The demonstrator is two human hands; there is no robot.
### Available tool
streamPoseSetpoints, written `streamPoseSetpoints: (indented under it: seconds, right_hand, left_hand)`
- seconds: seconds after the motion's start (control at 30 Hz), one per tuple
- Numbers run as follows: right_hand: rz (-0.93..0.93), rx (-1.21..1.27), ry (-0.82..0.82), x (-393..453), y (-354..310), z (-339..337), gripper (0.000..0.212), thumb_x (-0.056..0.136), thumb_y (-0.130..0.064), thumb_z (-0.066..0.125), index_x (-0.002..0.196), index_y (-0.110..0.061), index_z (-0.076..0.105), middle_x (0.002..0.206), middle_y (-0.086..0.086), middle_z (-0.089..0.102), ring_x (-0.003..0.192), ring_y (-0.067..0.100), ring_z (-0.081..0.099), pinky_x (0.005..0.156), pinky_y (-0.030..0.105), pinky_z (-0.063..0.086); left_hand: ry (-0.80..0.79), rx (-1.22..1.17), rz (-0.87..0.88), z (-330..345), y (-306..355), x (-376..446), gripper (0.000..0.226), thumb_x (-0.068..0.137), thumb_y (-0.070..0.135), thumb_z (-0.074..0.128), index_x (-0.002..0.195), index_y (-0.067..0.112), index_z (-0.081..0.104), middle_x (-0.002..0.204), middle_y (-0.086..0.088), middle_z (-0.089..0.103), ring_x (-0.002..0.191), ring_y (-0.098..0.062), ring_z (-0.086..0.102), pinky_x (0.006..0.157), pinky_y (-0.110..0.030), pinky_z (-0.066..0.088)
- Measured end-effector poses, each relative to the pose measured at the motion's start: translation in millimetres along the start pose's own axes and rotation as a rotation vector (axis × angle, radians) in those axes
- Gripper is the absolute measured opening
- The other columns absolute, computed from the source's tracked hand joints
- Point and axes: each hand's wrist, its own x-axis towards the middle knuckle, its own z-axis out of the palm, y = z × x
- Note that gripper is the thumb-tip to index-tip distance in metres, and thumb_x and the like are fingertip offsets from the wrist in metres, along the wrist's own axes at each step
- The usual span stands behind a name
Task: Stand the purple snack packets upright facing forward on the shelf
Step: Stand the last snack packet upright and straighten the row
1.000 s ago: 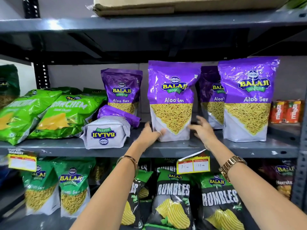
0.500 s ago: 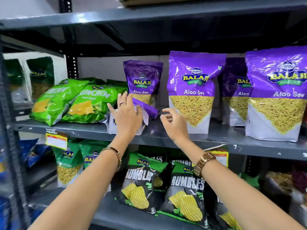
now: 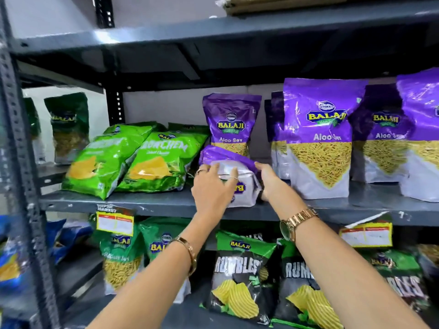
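A purple and white snack packet [image 3: 247, 186] lies flat on the grey shelf [image 3: 152, 202], its bottom end toward me. My left hand [image 3: 213, 188] presses on its front and top. My right hand [image 3: 269, 180] grips its right side. Behind it a purple packet [image 3: 231, 122] stands upright facing forward. To the right, a bigger purple packet [image 3: 319, 136] stands at the shelf front, with another [image 3: 382, 138] behind it and a third [image 3: 422, 129] at the frame's right edge.
Green snack packets [image 3: 152, 160] lean on the shelf just left of the lying packet. A dark metal upright [image 3: 19, 162] runs down the left. Price tags [image 3: 115, 222] hang from the shelf edge. Black and green packets [image 3: 237, 274] fill the lower shelf.
My view has swung left. Both hands left the standing packet, moved left and closed around the lying purple packet, the right hand now on its side.
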Motion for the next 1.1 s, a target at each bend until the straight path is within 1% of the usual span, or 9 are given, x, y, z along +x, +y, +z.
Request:
streamPoseSetpoints:
  seconds: [0.17,0.37,0.43,0.53,0.63,0.73,0.9,1.0,1.1]
  right_hand:
    - [-0.025,0.137,-0.072,-11,-3,6,0.03,0.088,-0.019,0.042,0.065,-0.007,0.058,0.038,0.005,0.062,0.034,0.019,0.061,0.049,0.025,0.051]
    - [-0.185,0.247,-0.166,-9,-7,10,0.025,0.089,-0.019,0.045,0.104,-0.007,0.061,0.084,0.011,0.071,0.074,0.027,0.069,0.075,0.039,0.054]
    - [-0.296,0.265,-0.184,-5,-11,9,0.015,0.089,-0.011,0.045,0.092,-0.013,0.06,0.081,0.006,0.069,0.074,0.022,0.066,0.078,0.04,0.052]
    - [-0.425,0.214,-0.189,0,-19,8,0.023,0.084,-0.002,0.048,0.09,-0.021,0.06,0.07,-0.005,0.074,0.067,0.015,0.068,0.073,0.037,0.053]
    - [-0.516,0.126,-0.164,11,-25,8,0.039,0.078,0.01,0.047,0.091,-0.025,0.061,0.082,-0.005,0.071,0.074,0.012,0.066,0.074,0.03,0.051]
    - [-0.474,0.065,-0.232,22,-27,8,0.051,0.071,0.022,0.035,0.091,-0.018,0.06,0.076,-0.007,0.074,0.071,0.007,0.068,0.064,0.021,0.054]
    - [-0.32,0.052,-0.14,42,-21,-2,0.057,0.056,0.024,0.028,0.083,-0.016,0.057,0.081,0.003,0.062,0.075,0.015,0.055,0.05,0.017,0.044]
    - [-0.265,0.092,-0.062,53,-22,-8,0.038,0.063,0.012,0.032,0.076,-0.016,0.055,0.055,-0.002,0.065,0.066,0.015,0.05,0.058,0.024,0.038]
    - [-0.19,0.109,0.047,65,-16,-8,0.029,0.085,-0.016,0.033,0.065,-0.017,0.055,0.038,-0.007,0.061,0.059,0.015,0.049,0.056,0.025,0.037]
  left_hand:
    - [0.012,-0.223,0.058,-6,-11,-6,0.084,0.065,0.065,0.031,0.123,0.012,0.06,0.123,-0.012,0.057,0.113,-0.03,0.054,0.096,-0.037,0.041]
    - [-0.062,-0.361,0.141,-6,-19,3,0.074,0.072,0.059,0.042,0.127,0.012,0.057,0.133,-0.013,0.053,0.123,-0.025,0.049,0.104,-0.035,0.039]
    - [-0.124,-0.383,0.172,-5,-23,6,0.065,0.077,0.048,0.05,0.132,0.013,0.052,0.138,-0.012,0.049,0.128,-0.023,0.046,0.107,-0.03,0.035]
    - [-0.191,-0.386,0.242,-2,-29,15,0.062,0.079,0.031,0.053,0.138,0.013,0.044,0.145,-0.013,0.041,0.134,-0.021,0.039,0.105,-0.015,0.026]
    - [-0.286,-0.297,0.322,7,-37,35,0.07,0.081,0.018,0.06,0.144,0.009,0.03,0.153,-0.013,0.028,0.144,-0.023,0.024,0.113,-0.012,0.012]
    - [-0.38,-0.16,0.352,20,-41,52,0.089,0.079,-0.001,0.067,0.148,0.011,0.013,0.159,-0.009,0.011,0.148,-0.02,0.009,0.105,0.002,0.0]
    - [-0.465,0.037,0.301,41,-40,62,0.096,0.08,-0.004,0.063,0.149,0.016,0.0,0.16,-0.005,-0.009,0.148,-0.021,0.005,0.115,-0.025,0.018]
    - [-0.481,0.147,0.326,49,-38,61,0.092,0.081,0.004,0.063,0.15,0.016,0.003,0.16,-0.005,-0.006,0.146,-0.027,0.018,0.117,-0.037,0.027]
    - [-0.41,0.136,0.331,48,-37,58,0.082,0.082,0.015,0.065,0.148,0.013,0.016,0.16,-0.008,0.007,0.145,-0.026,0.021,0.116,-0.038,0.027]
